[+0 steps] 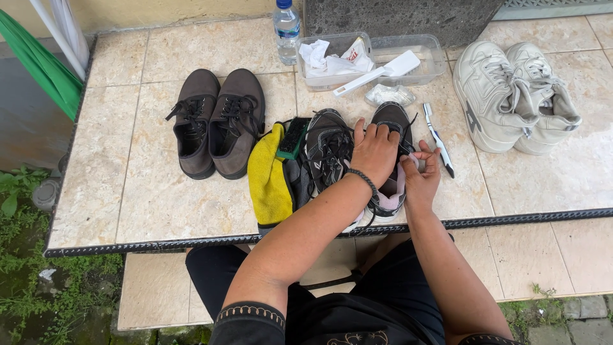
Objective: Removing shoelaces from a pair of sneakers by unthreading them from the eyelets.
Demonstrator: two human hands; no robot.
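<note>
Black mesh sneaker (391, 128): dark grey-and-black running shoe with a pale pink lining, directly under both hands, its long axis running away from the person, toe far, heel at the surface's near edge.
Left grip: the left hand (375, 152) lies clamped over the shoe's top, fingers curled on the laces.
Right grip: the right hand (421, 174) pinches something small and pale at the shoe's right flank; nearer the heel.
Twin shoe (329, 150): just left of the left hand, beside a yellow cloth (269, 179).
White-handled brush (439, 142): right of the right hand.
Surface (159, 191): beige tile.
</note>
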